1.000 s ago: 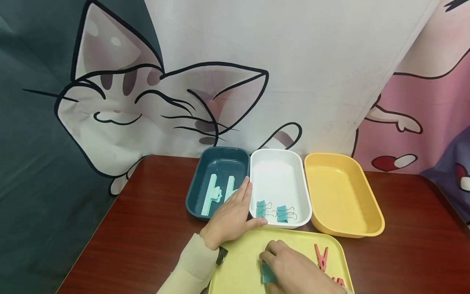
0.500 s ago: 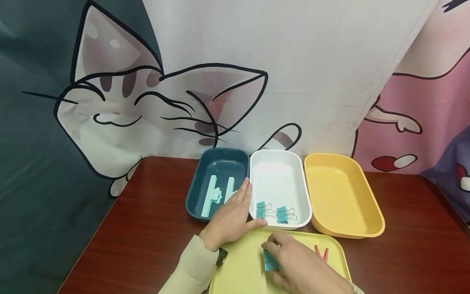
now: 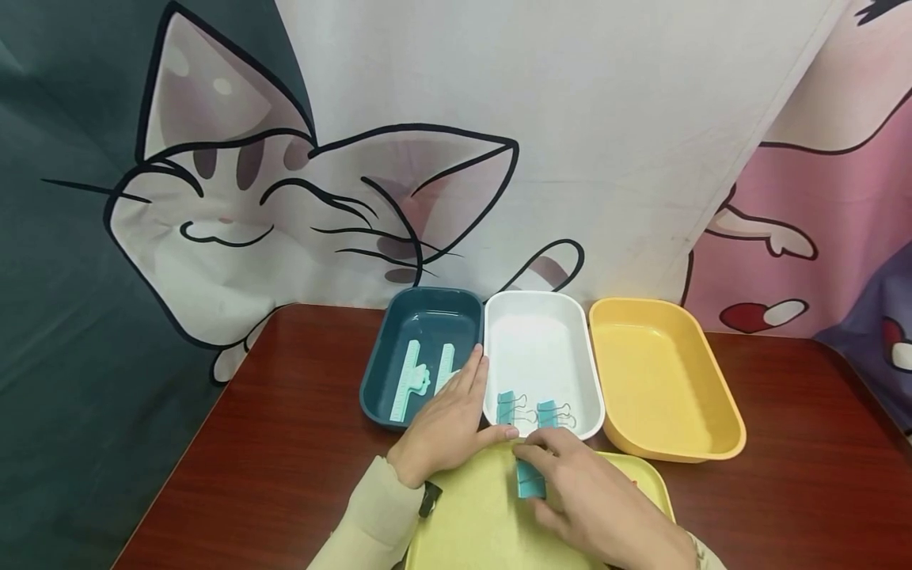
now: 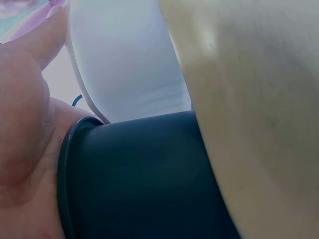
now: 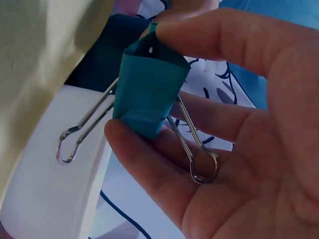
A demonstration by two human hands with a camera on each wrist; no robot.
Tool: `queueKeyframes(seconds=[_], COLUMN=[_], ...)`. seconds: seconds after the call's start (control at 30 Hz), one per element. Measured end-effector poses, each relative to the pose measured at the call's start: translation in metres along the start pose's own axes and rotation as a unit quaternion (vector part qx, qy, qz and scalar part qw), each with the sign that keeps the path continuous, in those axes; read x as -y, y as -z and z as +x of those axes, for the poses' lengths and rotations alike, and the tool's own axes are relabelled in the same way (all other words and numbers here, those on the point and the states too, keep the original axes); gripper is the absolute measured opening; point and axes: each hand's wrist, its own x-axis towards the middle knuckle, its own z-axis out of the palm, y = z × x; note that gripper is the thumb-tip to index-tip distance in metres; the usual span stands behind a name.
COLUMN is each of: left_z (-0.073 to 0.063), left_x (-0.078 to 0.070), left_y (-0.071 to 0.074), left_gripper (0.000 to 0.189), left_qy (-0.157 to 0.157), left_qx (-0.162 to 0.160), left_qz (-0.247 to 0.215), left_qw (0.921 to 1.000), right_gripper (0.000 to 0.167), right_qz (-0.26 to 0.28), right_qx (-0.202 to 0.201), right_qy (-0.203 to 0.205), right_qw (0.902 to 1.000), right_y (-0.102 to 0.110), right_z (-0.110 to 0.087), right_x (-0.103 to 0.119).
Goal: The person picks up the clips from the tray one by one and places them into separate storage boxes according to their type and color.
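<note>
My right hand pinches a teal binder clip between thumb and fingers, over the far part of the pale yellow tray. In the right wrist view the binder clip shows its two wire handles spread apart. With straight fingers, my left hand lies across the adjoining rims of the dark teal bin and the white bin. Two more teal binder clips, one binder clip left of the other, lie at the white bin's near end.
Mint ruler-like clips lie in the dark teal bin, one partly behind my left hand. A deep yellow bin stands right of the white one. All rest on a reddish-brown table before a cartoon-cat curtain.
My right hand has moved forward with the binder clip, from the middle of the pale yellow tray toward the white bin. It now covers most of the pink clothespins. My left hand has stayed put.
</note>
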Motion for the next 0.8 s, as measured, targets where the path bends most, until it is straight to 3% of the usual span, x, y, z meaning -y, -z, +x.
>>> queueKeyframes(seconds=[0.3, 0.8], left_z=[0.0, 0.0], left_x=[0.001, 0.001], left_y=[0.0, -0.001], left_gripper=[0.105, 0.105], left_qy=[-0.006, -0.005], left_qx=[-0.005, 0.0], left_qz=[0.011, 0.001], left_qw=[0.9999, 1.0], right_gripper=[0.047, 0.045], right_qz=[-0.007, -0.014], right_qx=[-0.09, -0.119], right_qy=[0.048, 0.027], right_qw=[0.9947, 0.9925], right_y=[-0.001, 0.002], right_z=[0.0, 0.011], right_x=[-0.008, -0.014])
